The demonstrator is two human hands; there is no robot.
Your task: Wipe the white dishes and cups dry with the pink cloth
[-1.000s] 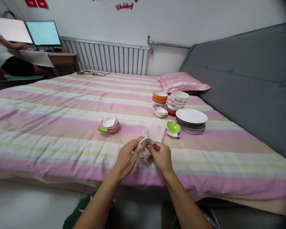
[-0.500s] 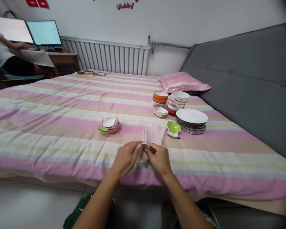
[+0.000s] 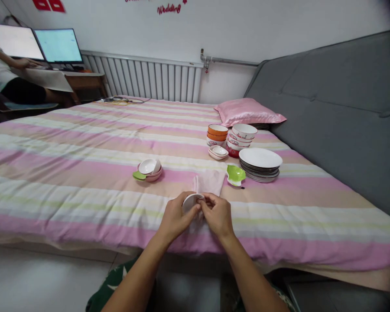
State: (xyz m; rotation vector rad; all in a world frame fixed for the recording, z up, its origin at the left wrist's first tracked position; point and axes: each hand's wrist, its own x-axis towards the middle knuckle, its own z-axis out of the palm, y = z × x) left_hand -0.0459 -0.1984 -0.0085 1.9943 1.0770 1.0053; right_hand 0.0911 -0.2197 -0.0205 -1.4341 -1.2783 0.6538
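Just over the near edge of the bed, my left hand (image 3: 178, 215) is closed around a small white dish (image 3: 190, 201), thumb in front and fingers behind. The dish is tilted, with its rim upward. My right hand (image 3: 218, 215) pinches at the right side of the dish, with a pale pink cloth (image 3: 210, 180) gathered under its fingers. The rest of the cloth spreads on the bed just behind both hands. My fingers hide part of the dish and the gathered cloth.
On the left lies a small stack of dishes (image 3: 153, 177) with a green-handled one. To the right are a green leaf-shaped dish (image 3: 235, 174), stacked plates (image 3: 260, 158), orange bowls (image 3: 218, 130), white bowls (image 3: 244, 131) and small nested dishes (image 3: 218, 151). A person (image 3: 6, 71) sits at a desk.
The white dish has turned in my hands, showing more of its face. My left thumb has shifted right across it, while my right hand stays beside it.
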